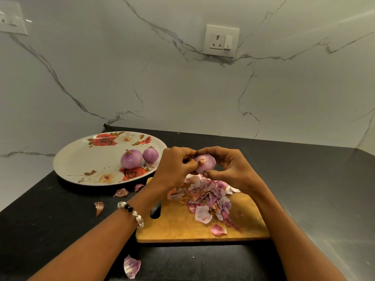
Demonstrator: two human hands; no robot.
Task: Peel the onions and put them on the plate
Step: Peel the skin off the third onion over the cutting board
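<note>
While the right hand (pixel 231 169) cups the onion (pixel 205 163) with curled fingers and thumb just above the far end of the board (pixel 178 226), the left hand (pixel 176 167) pinches at its root end, most likely to tear off a last bit of skin or root. Holding it over the board looks deliberate: loose skins (pixel 207 197) fall into the heap already lying there, under the hands. A few scraps (pixel 121 192) have strayed onto the dark surface (pixel 50 220) left of the board and near its front edge. Left of the board and farther back lies the plate (pixel 81 159), near enough for a short carry. Two peeled onions (pixel 132 161) sit on the side of it nearest the board, just beside each other. The held one looks almost clean, so it probably goes there next.
</note>
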